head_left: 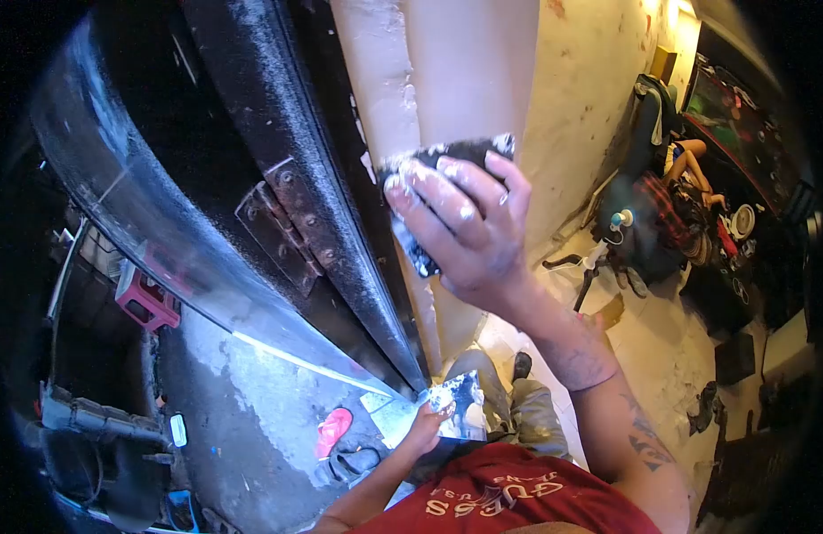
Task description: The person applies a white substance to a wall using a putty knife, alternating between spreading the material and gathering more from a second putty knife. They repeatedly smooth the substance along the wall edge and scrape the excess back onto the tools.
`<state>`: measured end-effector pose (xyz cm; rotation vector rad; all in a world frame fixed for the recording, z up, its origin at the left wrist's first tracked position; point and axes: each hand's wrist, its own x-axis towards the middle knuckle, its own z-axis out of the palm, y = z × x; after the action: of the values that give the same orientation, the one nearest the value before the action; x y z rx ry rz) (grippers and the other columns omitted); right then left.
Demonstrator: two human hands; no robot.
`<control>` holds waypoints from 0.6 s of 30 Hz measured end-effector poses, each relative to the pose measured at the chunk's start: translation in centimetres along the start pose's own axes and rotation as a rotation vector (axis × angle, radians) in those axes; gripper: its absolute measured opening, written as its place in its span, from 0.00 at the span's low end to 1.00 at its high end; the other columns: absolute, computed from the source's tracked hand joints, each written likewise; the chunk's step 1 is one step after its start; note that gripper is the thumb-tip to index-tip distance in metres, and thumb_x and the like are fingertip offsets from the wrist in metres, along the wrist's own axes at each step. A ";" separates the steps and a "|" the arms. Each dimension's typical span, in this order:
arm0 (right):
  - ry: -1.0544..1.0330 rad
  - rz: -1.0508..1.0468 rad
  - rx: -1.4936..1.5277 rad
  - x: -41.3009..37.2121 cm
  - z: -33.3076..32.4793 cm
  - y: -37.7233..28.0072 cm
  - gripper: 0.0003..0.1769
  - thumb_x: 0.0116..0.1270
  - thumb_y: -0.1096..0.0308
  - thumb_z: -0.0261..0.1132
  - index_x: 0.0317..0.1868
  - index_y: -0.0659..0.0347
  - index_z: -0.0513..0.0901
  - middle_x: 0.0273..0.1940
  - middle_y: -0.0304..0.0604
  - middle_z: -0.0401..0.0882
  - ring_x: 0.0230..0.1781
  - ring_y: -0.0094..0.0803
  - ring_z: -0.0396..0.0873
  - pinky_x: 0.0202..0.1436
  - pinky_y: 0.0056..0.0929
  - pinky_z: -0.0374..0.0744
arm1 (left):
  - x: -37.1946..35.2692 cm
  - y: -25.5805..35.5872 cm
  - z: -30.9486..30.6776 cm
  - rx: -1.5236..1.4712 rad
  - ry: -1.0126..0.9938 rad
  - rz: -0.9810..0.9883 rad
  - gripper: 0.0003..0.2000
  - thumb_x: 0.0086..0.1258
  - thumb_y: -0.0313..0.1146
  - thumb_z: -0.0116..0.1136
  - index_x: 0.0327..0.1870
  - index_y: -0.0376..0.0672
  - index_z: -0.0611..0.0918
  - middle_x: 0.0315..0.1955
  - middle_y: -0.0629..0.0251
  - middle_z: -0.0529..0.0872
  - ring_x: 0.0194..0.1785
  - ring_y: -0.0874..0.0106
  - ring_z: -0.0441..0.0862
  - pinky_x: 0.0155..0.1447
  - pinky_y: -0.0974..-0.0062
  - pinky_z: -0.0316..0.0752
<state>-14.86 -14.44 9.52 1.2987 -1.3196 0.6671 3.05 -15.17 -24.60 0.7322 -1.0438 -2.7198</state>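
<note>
My right hand (465,227), dusted white, presses a dark folded sheet of sandpaper (429,160) against the edge of a pale door frame (411,80), next to a black metal door (278,151) with a rusty hinge (291,222). Lower down, my left hand (427,425) holds another dusty piece of sandpaper (463,405) near my knees. I am wearing a red shirt (509,503) and grey trousers (518,400).
A glass door panel (145,205) stands open at left over a grey pavement with a red sandal (333,430) and a red stool (146,298). To the right, a person sits in a chair (647,205) beside cluttered shelves.
</note>
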 end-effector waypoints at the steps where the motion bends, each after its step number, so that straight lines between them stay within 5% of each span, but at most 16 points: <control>1: -0.035 0.007 0.017 -0.8 -0.2 -0.4 0.21 0.48 0.68 0.62 0.46 0.51 0.76 0.48 0.35 0.69 0.49 0.33 0.66 0.54 0.43 0.60 | 0.1 0.0 0.0 0.000 -0.012 -0.001 0.14 0.59 0.20 0.51 0.48 0.39 0.72 0.42 0.67 0.78 0.45 0.76 0.74 0.50 0.76 0.68; 7: -0.237 0.154 0.376 -7.2 -4.8 -1.4 0.22 0.49 0.72 0.59 0.49 0.54 0.74 0.49 0.40 0.70 0.49 0.37 0.68 0.52 0.42 0.64 | 0.4 -0.5 0.4 0.083 -0.008 0.042 0.14 0.60 0.22 0.50 0.48 0.40 0.72 0.40 0.70 0.77 0.44 0.77 0.74 0.49 0.78 0.68; 9: -0.302 0.532 0.588 -11.2 -6.7 -0.2 0.27 0.45 0.77 0.60 0.51 0.56 0.73 0.51 0.46 0.70 0.52 0.44 0.68 0.54 0.41 0.65 | 0.6 1.2 2.9 0.136 0.016 0.127 0.14 0.61 0.22 0.48 0.49 0.41 0.71 0.42 0.69 0.76 0.45 0.77 0.73 0.50 0.78 0.68; 12: -0.591 0.760 0.557 -17.8 -10.7 0.0 0.32 0.41 0.82 0.58 0.52 0.56 0.71 0.53 0.48 0.68 0.55 0.47 0.66 0.58 0.38 0.63 | 0.4 4.3 7.7 0.166 0.196 0.194 0.15 0.61 0.21 0.49 0.49 0.40 0.70 0.42 0.68 0.76 0.46 0.77 0.72 0.52 0.76 0.67; 13: -0.700 0.825 0.552 -19.6 -12.2 -0.5 0.32 0.39 0.83 0.58 0.52 0.57 0.71 0.53 0.49 0.68 0.55 0.47 0.65 0.59 0.36 0.63 | 0.6 4.7 8.3 0.220 0.096 0.307 0.12 0.60 0.20 0.50 0.46 0.39 0.73 0.39 0.68 0.78 0.43 0.78 0.74 0.49 0.78 0.69; 18: -0.918 0.826 0.608 -23.3 -16.7 -3.9 0.34 0.36 0.85 0.56 0.51 0.57 0.71 0.51 0.47 0.69 0.53 0.46 0.66 0.57 0.35 0.65 | 3.8 4.9 10.3 0.223 0.047 0.297 0.11 0.60 0.18 0.48 0.44 0.34 0.73 0.39 0.65 0.78 0.41 0.77 0.75 0.47 0.79 0.69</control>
<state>-11.18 7.06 -9.41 1.6015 -2.6199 1.1618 -5.50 -13.83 -16.27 0.6112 -1.3402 -2.3514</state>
